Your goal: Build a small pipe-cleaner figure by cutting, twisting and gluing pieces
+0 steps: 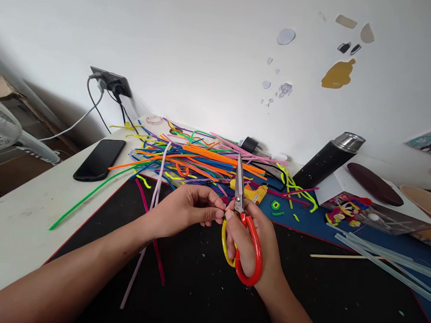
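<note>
My right hand holds scissors with one red and one yellow handle loop. Their blades are together and point up, away from me. My left hand is closed in a pinch, its fingertips meeting those of my right hand. Something tiny, perhaps green, sits between the fingertips, too small and covered to name. Just beyond the hands lies a big heap of coloured pipe cleaners. A yellow glue gun rests behind the scissors, partly hidden. Small green pieces lie right of it.
At the left are a black phone and a long green pipe cleaner. A black flask leans at the right, near a small colourful figure and translucent glue sticks. A dark mat covers the near table.
</note>
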The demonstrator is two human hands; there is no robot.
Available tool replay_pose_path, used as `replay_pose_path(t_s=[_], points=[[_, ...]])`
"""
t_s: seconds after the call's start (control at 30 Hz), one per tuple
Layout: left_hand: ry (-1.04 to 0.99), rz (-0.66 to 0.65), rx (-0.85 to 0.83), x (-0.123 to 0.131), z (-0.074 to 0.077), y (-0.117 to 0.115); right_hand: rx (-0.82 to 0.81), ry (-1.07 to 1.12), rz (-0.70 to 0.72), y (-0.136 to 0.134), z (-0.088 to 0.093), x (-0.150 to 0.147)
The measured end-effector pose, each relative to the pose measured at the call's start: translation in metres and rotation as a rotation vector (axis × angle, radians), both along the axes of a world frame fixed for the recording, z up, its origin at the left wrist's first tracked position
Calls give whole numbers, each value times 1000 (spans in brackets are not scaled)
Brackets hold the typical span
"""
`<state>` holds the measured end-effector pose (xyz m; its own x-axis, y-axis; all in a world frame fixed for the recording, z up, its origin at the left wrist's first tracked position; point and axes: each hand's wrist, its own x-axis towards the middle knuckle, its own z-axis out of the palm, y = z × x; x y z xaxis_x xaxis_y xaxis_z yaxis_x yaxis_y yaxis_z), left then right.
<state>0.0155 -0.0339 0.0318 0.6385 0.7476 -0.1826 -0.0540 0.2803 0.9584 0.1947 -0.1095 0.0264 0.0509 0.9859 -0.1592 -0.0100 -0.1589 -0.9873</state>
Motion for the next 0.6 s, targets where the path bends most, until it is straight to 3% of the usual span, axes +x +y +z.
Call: replay_pose_path(t_s=[0.23, 0.6], points=[[43, 26, 42, 0, 3, 0, 27, 16, 37, 1, -3, 2], [-49, 235, 117, -5, 8, 4, 126, 272, 153, 2, 6, 0]])
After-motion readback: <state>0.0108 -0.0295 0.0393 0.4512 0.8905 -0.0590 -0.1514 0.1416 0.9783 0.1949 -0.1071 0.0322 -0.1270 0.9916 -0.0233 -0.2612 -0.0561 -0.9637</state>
